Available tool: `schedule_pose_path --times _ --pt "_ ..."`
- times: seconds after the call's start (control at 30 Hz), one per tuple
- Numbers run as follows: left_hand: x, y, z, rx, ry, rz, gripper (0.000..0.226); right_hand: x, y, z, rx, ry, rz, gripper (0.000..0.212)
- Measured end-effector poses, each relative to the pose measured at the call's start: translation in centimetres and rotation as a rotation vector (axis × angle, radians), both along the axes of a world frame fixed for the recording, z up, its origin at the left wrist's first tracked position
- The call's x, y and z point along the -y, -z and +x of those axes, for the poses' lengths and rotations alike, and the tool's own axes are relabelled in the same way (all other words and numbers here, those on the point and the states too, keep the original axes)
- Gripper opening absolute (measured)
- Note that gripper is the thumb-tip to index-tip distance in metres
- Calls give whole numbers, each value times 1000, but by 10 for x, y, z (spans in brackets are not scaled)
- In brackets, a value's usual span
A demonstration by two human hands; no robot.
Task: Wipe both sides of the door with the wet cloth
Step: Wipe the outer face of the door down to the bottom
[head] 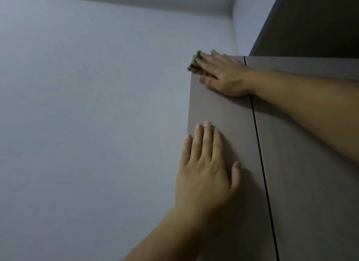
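**Top corner of the cabinet door: where this could slip up**

I was standing right there, so here's how it looked. The right hand (225, 76) was spread nearly flat, fingers straight, pressing the green cloth (194, 63) against the cabinet door (219, 109) at its top corner, about 12 o'clock from the left hand (206, 173). It wasn't gripping the cloth at all, just pinning it under the fingertips. The left hand lay open and flat on the same door lower down, holding nothing, with its little finger hanging over the door's 9 o'clock edge.

What I figured could go wrong:
- The cloth was already poking past the corner. With only flat fingers on it, a swipe toward 9 o'clock could've pushed it off the edge and dropped it.
- She or he was reaching up high, so the pressure probably wasn't even. My guess is that leaves streaks or missed patches near the top.
- A wet cloth could drip down the face or into the dark gap (260, 154) at 3 o'clock.
- If the left hand eased off, the door might've swung. I couldn't tell if it was latched.
- Only the front face showed, and the back side couldn't be judged.

Count: two hands, one cloth, two door panels (the wiped one plus its neighbour panel (310, 163)), one gap between them, one pale wall (87, 105) at 9 o'clock, and one darker cabinet (320, 21) up at 1 o'clock.
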State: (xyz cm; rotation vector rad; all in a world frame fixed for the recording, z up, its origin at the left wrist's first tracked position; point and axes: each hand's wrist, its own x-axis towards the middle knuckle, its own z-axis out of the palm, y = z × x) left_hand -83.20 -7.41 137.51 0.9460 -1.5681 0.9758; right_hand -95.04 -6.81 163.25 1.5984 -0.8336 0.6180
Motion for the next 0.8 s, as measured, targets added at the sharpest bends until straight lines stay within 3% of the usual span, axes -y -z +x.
schedule_pose_path --times 0.07,0.13,0.27,0.33,0.5,0.6,0.7,0.8 --pt "0 0 0 -4 6 -3 76 -5 -16 10 115 26 -4 76" --pt "1 0 1 -3 3 -2 75 -3 -3 14 112 5 -7 77" --pt "3 0 2 7 -9 8 74 11 58 -18 -154 -41 28 80" --pt "4 1 2 11 -16 -3 74 8 50 -38 -173 1 41 76" --pt "1 0 0 0 -55 -3 73 -9 -5 -55 218 76 15 78" --pt "-4 1 -2 -7 -103 19 74 4 40 -50 5 0 39 86" --pt "-8 -1 -11 -67 -110 10 78 11 68 -72 -207 -32 36 78" --pt "-11 -2 -23 -131 -107 19 79 -4 20 -93 38 24 36 75"
